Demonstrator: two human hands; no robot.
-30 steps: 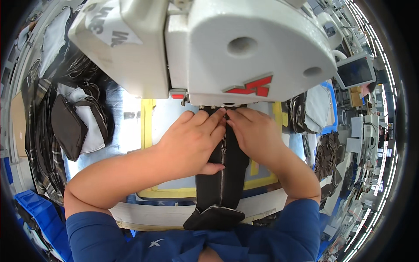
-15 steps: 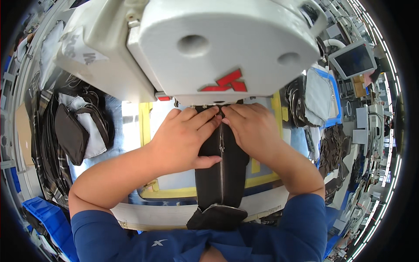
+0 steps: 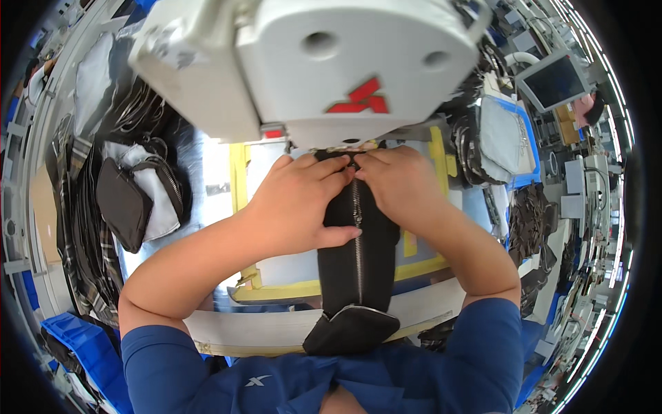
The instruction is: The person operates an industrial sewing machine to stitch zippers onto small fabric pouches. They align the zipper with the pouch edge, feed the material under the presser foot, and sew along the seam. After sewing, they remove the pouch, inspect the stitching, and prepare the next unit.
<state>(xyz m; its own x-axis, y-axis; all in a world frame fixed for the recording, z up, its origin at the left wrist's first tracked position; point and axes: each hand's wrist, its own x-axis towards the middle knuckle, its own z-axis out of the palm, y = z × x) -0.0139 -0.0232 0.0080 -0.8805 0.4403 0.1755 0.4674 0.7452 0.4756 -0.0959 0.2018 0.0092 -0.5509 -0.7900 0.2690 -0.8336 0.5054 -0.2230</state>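
Observation:
A long black fabric piece (image 3: 338, 265) with a metal zipper (image 3: 357, 245) down its middle lies beneath the head of a white sewing machine (image 3: 358, 62). Its near end is a black pouch-like part (image 3: 352, 330), hanging over the table's front edge. My left hand (image 3: 296, 200) rests on the fabric's left side, fingers stretched toward the machine and thumb spread out to the zipper. On the other side, my right hand (image 3: 400, 183) presses the far end, its thumb and fingertips drawn close together beside the zipper. The machine head partly covers the fabric's far edge.
Dark pouches (image 3: 124, 200) with grey lining and several hanging fabric pieces are at the left. A blue tray (image 3: 527, 148) with stacked pieces stands at the right, near a screen (image 3: 555, 81). A blue bin (image 3: 86, 359) is at lower left. Yellow tape (image 3: 296, 291) borders the work surface.
The whole view has shifted, with the machine, hands and fabric appearing a little higher and mostly further right. Both hands keep about the same place on the fabric.

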